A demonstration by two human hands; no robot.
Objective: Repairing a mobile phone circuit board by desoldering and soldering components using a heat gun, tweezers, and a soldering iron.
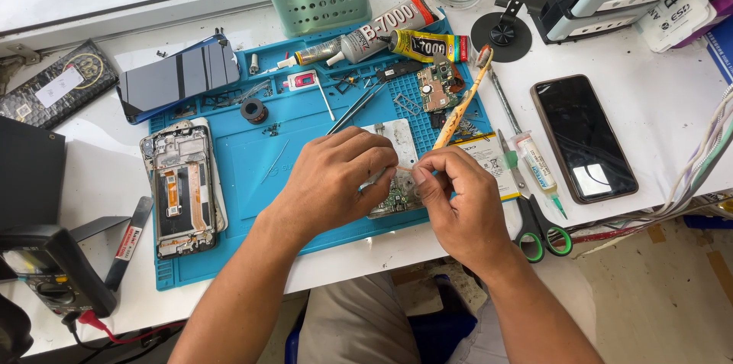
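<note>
I see both hands working over a small circuit board (395,197) lying near the front edge of the blue repair mat (252,173). The board is mostly hidden; what shows runs from the near edge away from me, toward a pale metal plate (401,139) just behind it, though I cannot tell its exact outline or which end is which. My left hand (336,177) rests knuckles-up on the board's left side, fingers curled down onto it, pinning it. My right hand (454,203) has thumb and forefinger pinched on a long yellowish brush (460,108), whose handle slants up and away to the right, toward the glue tubes (397,39); its working end points down at the board between my two hands.

Left of the mat's centre lies an opened phone frame (183,188), long axis running near to far. A dark phone (582,137) lies face up on the white table (657,104) to the right, with green-handled scissors (538,226) and a small syringe (537,165) between it and my right hand.
</note>
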